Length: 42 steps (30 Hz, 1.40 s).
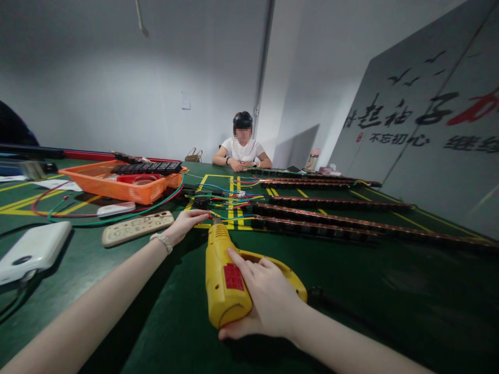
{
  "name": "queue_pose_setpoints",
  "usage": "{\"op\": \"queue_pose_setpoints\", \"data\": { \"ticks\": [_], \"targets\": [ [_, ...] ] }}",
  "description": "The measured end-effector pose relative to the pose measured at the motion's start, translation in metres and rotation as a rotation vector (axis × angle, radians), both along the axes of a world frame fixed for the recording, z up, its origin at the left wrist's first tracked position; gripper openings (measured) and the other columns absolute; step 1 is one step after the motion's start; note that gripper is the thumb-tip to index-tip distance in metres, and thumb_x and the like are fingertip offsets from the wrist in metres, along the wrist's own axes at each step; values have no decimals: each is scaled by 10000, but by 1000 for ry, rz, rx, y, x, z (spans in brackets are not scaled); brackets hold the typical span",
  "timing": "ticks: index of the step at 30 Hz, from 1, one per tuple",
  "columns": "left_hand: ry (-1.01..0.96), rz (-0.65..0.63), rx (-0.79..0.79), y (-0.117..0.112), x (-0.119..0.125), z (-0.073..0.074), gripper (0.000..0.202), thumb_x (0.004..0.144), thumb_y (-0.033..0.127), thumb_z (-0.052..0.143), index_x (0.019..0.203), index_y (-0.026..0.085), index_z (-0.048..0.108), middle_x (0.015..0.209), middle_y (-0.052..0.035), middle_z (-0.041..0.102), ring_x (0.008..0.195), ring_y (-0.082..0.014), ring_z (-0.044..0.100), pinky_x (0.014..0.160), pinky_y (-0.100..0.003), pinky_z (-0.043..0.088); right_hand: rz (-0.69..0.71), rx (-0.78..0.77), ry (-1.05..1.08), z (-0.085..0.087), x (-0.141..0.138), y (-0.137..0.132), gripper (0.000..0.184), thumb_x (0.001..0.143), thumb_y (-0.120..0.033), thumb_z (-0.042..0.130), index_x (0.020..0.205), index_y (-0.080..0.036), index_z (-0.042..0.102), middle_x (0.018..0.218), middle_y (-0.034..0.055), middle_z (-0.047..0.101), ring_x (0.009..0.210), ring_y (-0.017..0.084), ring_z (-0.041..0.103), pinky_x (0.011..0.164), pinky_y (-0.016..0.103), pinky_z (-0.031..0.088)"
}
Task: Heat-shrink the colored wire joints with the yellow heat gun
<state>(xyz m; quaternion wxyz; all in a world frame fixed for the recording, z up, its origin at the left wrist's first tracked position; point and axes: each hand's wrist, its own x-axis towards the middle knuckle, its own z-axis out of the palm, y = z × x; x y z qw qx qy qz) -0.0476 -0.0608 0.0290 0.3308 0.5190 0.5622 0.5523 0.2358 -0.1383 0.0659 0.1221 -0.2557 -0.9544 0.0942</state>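
Note:
My right hand [265, 301] grips a yellow electric screwdriver [224, 275], its tip pointing away from me at a tangle of coloured wires [230, 200] on the green table [370, 280]. My left hand [187, 222] reaches forward beside the tool's tip, fingers pinched around a wire end there; what exactly it pinches is too small to name. A beaded bracelet sits on my left wrist.
Several long dark strips [331, 223] lie to the right. An orange basket [117, 182] with a black switch bar, a beige remote [136, 227] and a white device [31, 252] lie left. A person [242, 148] sits at the far end.

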Motion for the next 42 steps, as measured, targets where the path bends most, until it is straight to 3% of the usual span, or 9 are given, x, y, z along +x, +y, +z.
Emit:
{"op": "queue_pose_setpoints", "data": {
  "ticks": [4,10,13,21,30,38,42],
  "targets": [
    [65,18,2,0,2,-1,481,585,515,741,903,154,737,979,-99,728,1004,-277,634,941,-395,456,-7,-52,-45,7,-4,-1,1245,539,-776,625,1477,-105,158,1153,194,618,1007,360,594,929,504,365],
    [152,37,-1,3,0,-4,464,644,511,695,923,141,730,985,-96,727,996,-272,635,930,-385,457,181,-223,-166,26,-1,19,1327,503,-643,754,1492,-221,-22,1258,164,573,1067,366,590,899,454,428],
    [179,52,-2,4,-1,-5,466,665,522,669,928,141,727,989,-92,726,978,-260,636,888,-354,472,191,-303,-200,30,-3,27,1370,477,-613,781,1486,-234,-66,1204,146,613,1034,354,614,872,432,450],
    [364,49,34,6,-1,-7,396,711,505,597,838,142,688,827,-61,700,775,-197,611,711,-289,460,91,-240,-183,24,-2,14,1330,514,-629,749,1491,-200,-46,1178,156,630,984,357,633,841,440,457],
    [425,14,0,11,-6,-14,383,758,497,537,846,155,685,714,-21,630,661,-158,538,594,-248,385,-109,-258,-186,26,28,0,1314,549,-668,715,1486,-204,-80,1192,155,623,1013,362,617,903,488,431],
    [415,3,6,10,-6,-14,358,780,479,509,827,158,662,644,9,568,607,-138,493,561,-235,338,-232,-266,-163,21,53,3,1318,545,-640,736,1478,-251,-108,1165,108,646,1025,345,614,896,485,449],
    [445,-8,-2,10,-7,-14,359,792,469,493,845,160,667,667,5,573,623,-139,497,576,-240,338,-226,-259,-167,19,54,3,1313,554,-631,737,1476,-251,-118,1165,111,645,1017,341,618,905,485,443]
  ]
}}
